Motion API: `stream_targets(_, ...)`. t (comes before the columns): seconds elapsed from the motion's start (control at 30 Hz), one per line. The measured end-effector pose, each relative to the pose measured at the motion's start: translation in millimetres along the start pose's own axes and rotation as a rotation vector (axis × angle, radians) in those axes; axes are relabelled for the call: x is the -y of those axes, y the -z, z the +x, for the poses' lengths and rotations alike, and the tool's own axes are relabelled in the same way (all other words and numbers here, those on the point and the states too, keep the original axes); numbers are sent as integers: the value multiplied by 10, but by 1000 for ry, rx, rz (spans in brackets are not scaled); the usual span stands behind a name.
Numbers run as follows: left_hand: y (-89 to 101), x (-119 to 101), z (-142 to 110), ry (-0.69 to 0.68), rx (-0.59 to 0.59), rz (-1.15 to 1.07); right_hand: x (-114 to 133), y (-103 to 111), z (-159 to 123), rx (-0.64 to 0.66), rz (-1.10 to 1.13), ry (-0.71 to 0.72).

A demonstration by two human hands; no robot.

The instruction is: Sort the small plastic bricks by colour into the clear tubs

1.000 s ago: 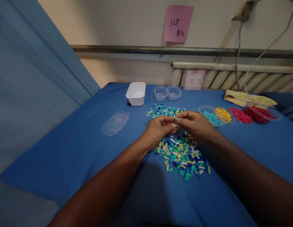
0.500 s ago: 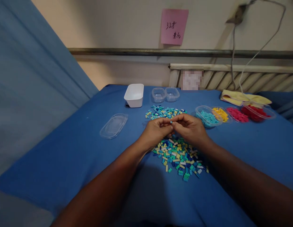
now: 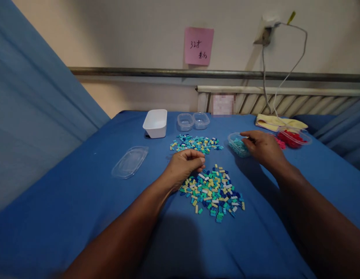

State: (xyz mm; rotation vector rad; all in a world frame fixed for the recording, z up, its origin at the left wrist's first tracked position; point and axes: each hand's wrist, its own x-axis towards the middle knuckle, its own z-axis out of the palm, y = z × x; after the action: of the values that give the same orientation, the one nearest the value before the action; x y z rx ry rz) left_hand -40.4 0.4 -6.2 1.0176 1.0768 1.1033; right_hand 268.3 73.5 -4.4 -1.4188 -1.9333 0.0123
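Observation:
My left hand (image 3: 186, 164) hovers at the upper left edge of a mixed pile of small toy building bricks (image 3: 213, 190) in blue, green, yellow and white. Its fingers are curled with thumb and forefinger together; whatever they may hold is hidden. Over the right side of a clear tub of turquoise bricks (image 3: 239, 147) is my right hand (image 3: 263, 149). Its thumb and forefinger stand a little apart, with no brick visible between them. Beyond my left hand lies a second, flatter spread of mostly light-blue bricks (image 3: 197, 143).
A white bin (image 3: 156, 126) and two clear tubs (image 3: 185, 123) stand at the back. A clear lid (image 3: 130, 162) lies at the left. On the right are a tub of red bricks (image 3: 293, 138), partly hidden pink bricks (image 3: 281, 143) and a yellow cloth (image 3: 280, 123). Blue cloth covers the table.
My hands were together over the bricks with a small blue piece between their fingertips. The right hand has moved right to the turquoise tub; the left stays near the pile. The view has shifted.

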Motion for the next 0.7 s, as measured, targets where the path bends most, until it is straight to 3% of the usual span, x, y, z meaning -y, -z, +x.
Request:
stream_targets(0.1, -18, -21, -25, 20, -6, -27, 298, -21, -147, -73, 117, 115)
stream_targets(0.27, -12, -99, -84, 26, 91, -78, 1019, -170, -391, 176, 421, 529)
stream_targets(0.33, 2, -118, -94, 31, 135, -91, 1154, -231, -446, 147, 485, 522)
stream_targets(0.5, 5, -98, -99, 67, 168, -59, 1121, -238, -462, 116, 482, 487)
stream_targets(0.7, -6, -29, -93, 33, 150, 41, 1055, -141, -427, 254, 436, 453)
